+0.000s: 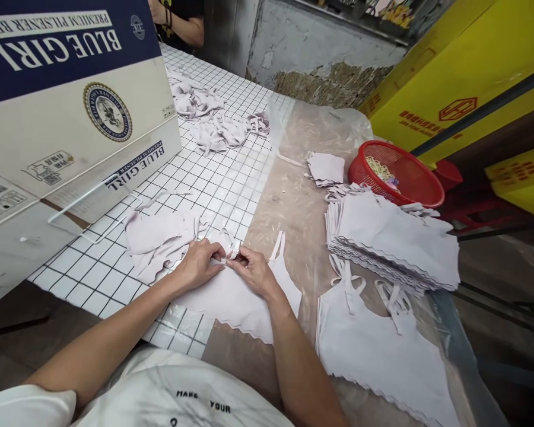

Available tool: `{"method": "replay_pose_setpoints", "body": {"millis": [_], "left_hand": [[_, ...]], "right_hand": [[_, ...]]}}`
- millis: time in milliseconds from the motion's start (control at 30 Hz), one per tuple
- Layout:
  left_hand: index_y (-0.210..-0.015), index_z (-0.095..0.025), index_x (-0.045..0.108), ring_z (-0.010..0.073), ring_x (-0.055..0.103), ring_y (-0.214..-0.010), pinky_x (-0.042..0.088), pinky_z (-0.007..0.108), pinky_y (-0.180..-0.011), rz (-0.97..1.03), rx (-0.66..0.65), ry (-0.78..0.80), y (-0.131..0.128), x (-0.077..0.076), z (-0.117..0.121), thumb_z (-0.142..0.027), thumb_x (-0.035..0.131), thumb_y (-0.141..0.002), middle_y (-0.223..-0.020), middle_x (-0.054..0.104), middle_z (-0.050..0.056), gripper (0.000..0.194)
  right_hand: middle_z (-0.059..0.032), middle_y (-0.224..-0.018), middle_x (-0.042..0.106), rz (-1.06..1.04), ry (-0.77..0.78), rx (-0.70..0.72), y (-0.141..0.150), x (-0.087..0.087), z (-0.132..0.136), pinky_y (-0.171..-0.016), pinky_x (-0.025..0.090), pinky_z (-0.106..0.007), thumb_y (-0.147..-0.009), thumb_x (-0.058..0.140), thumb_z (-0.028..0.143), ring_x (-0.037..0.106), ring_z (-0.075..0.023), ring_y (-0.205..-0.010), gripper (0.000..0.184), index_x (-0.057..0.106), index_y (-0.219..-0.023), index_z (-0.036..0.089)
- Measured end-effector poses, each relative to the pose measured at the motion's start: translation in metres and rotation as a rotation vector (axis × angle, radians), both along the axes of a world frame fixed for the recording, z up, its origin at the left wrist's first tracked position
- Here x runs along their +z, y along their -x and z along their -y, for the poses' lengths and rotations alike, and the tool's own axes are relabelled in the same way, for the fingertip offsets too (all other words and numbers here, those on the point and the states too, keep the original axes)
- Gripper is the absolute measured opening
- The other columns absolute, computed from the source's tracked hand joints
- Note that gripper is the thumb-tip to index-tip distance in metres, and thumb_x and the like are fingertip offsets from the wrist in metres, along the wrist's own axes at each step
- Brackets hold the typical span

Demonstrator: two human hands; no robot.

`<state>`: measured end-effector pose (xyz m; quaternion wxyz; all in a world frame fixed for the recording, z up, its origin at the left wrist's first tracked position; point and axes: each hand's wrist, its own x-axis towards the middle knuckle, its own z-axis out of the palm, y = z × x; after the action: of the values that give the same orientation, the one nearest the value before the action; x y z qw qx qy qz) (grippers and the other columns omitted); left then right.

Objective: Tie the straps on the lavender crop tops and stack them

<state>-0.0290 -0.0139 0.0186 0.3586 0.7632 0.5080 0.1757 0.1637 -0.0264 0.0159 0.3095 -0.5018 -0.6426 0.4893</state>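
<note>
Left hand: the left hand point(200, 261) pinches the pale top point(238, 302) at its upper edge, thumb against fingers.
Right hand: the right hand point(251, 270) pinches the same edge just beside it; both hands grasp cloth, though the exact bit between the fingertips is too small to make out, possibly a strap end.
Pale top: spread flat before the person, wavy hem toward the body, one strap loop showing right of the right hand.
Surface: white with a black grid point(235, 178); a clear plastic sheet point(280, 207) covers its right part.
Left of hands: a rumpled garment point(160, 237), near the beer carton point(71, 130).
Right of hands: strapped tops point(378, 344) lying flat; beyond them, a folded stack point(391, 237) beside the red basket point(360, 163).
Far side: loose garments point(218, 130); another person's arm point(187, 29) at the surface's end.
</note>
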Motion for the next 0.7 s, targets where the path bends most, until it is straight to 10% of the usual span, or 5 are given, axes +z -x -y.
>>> {"method": "replay_pose_setpoints", "body": {"millis": [700], "left_hand": [[-0.101,-0.02,0.061,0.0244,0.063,-0.091,0.041,0.042,-0.091,0.044,0.028,0.005,0.0004,-0.0045,0.0007,-0.021,0.065,-0.076,-0.086,0.07,0.002,0.026]], "right_hand": [[0.0018,-0.067,0.055,0.08,-0.08,0.081,-0.0018,0.001,0.0005,-0.063,0.04,-0.026,-0.086,0.064,0.035,0.05,-0.0135,-0.065,0.018,0.062,-0.079,0.019]]}}
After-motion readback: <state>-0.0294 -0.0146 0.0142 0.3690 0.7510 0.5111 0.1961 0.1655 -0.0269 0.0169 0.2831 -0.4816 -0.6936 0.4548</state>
